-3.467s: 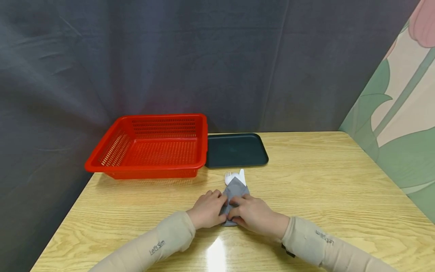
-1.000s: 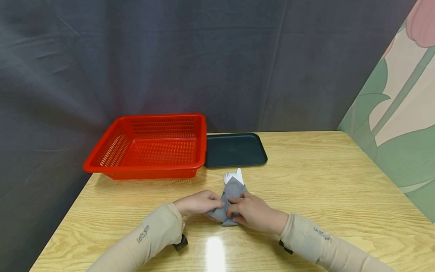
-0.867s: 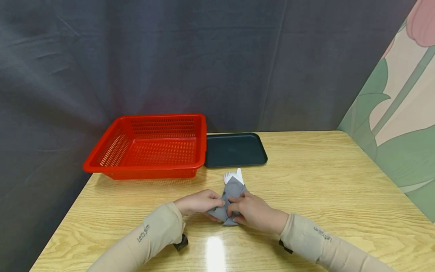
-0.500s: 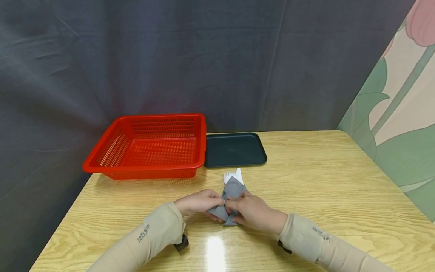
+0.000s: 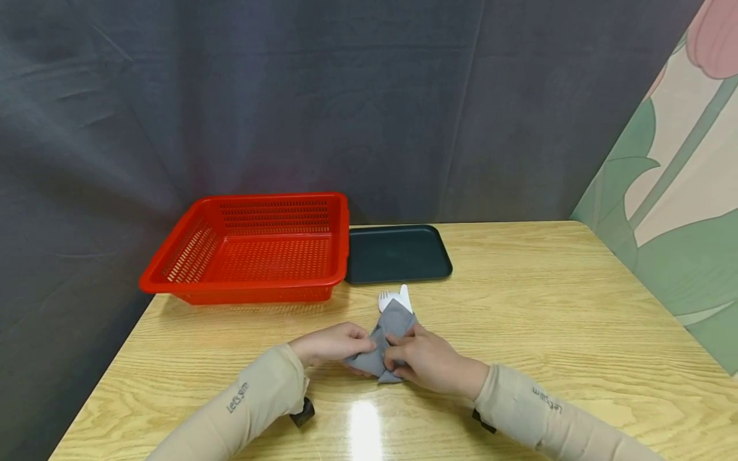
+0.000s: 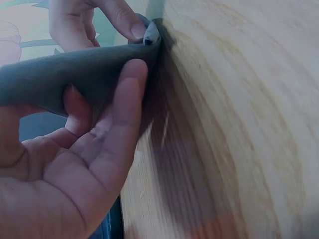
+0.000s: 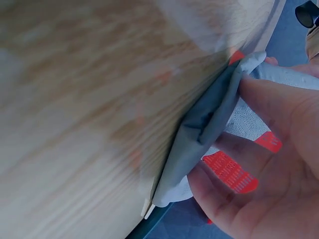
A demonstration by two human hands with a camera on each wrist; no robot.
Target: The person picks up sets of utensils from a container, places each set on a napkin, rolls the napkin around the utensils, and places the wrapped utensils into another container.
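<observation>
A grey cloth napkin (image 5: 398,315) lies folded to a point on the wooden table, wrapped round white cutlery. A white fork (image 5: 384,298) and a white knife (image 5: 406,297) stick out at its far end; a rounded white piece between them is partly covered. My left hand (image 5: 334,344) pinches a flap on the napkin's left side between thumb and fingers, raised off the table in the left wrist view. My right hand (image 5: 435,363) holds the napkin's right side with bent fingers. In the right wrist view the folded napkin (image 7: 197,137) stands in layers against the fingers.
A red perforated plastic basket (image 5: 334,280) stands at the back left. Beside it, behind the napkin, is a dark tray (image 5: 398,255). A dark curtain (image 5: 323,102) hangs behind the table (image 5: 548,301), and a flower-patterned wall is at the right.
Over the last seconds my left hand has moved left from the napkin's middle, pulling its left flap outward. In the last half second it shifts slightly further left. My right hand stays nearly in place.
</observation>
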